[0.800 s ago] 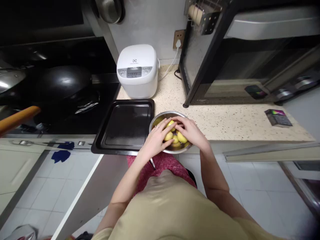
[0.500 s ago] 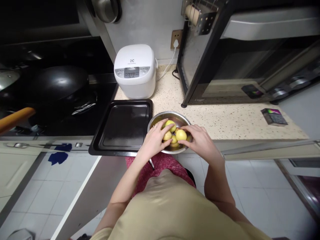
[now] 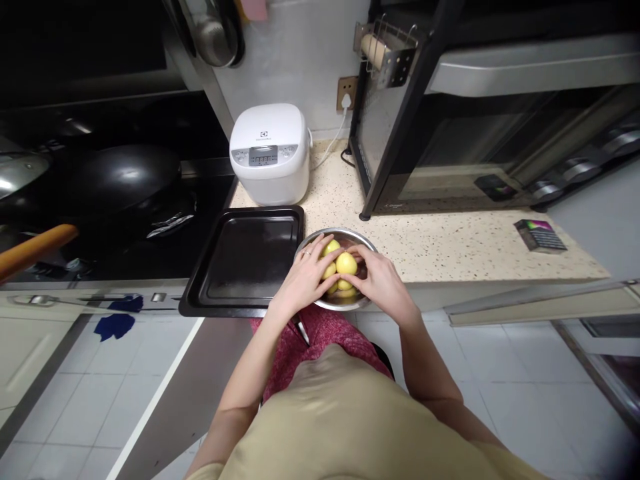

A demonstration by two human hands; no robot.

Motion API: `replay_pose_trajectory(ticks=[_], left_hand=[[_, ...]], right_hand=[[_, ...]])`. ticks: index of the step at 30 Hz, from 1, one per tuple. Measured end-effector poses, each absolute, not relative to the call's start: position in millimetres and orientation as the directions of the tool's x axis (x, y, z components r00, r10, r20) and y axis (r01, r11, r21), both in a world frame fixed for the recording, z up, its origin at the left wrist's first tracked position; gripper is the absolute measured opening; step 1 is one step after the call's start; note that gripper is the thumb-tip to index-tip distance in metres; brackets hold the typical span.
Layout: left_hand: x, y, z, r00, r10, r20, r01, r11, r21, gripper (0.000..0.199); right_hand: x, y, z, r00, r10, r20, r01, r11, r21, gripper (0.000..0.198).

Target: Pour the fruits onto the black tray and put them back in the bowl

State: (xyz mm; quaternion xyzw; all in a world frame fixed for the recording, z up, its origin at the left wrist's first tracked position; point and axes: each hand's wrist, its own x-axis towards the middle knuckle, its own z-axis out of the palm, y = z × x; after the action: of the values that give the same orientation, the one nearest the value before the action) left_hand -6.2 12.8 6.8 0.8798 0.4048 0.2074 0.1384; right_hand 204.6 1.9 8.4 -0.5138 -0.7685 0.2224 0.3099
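Observation:
A steel bowl sits at the counter's front edge, holding several smooth, round yellow fruits whose exact kind I cannot tell. From the left, my left hand reaches over the rim, its fingers and thumb curved around the fruits on that side. My right hand grips the topmost yellow fruit from the right, between thumb and fingers. Both thumbs nearly meet in front of the fruits. The hands hide part of the bowl and its contents.
A black baking tray lies left of the bowl, below a white rice cooker. The stove with a wok is farther left. An oven and a small dark box stand right. A knife shows at my lap.
My right hand has moved left with the yellow fruit, bringing it against the others beside my left hand. The whole view has shifted slightly.

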Motion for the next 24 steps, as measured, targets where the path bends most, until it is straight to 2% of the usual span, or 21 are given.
replay_pose_trajectory(ticks=[5, 12, 24], left_hand=[[-9, 10, 1, 0.536, 0.802, 0.265, 0.689, -0.596, 0.412, 0.061], [-9, 11, 0, 0.548, 0.79, 0.274, 0.68, -0.612, 0.403, 0.067], [-13, 13, 4, 0.542, 0.801, 0.256, 0.662, -0.594, 0.456, 0.066]], right_hand=[[200, 3, 0, -0.261, 0.928, 0.265, 0.675, 0.371, -0.637, 0.032], [207, 0, -9, -0.241, 0.924, 0.299, 0.674, 0.38, -0.633, 0.048], [218, -5, -5, -0.183, 0.928, 0.323, 0.605, 0.366, -0.707, 0.04]])
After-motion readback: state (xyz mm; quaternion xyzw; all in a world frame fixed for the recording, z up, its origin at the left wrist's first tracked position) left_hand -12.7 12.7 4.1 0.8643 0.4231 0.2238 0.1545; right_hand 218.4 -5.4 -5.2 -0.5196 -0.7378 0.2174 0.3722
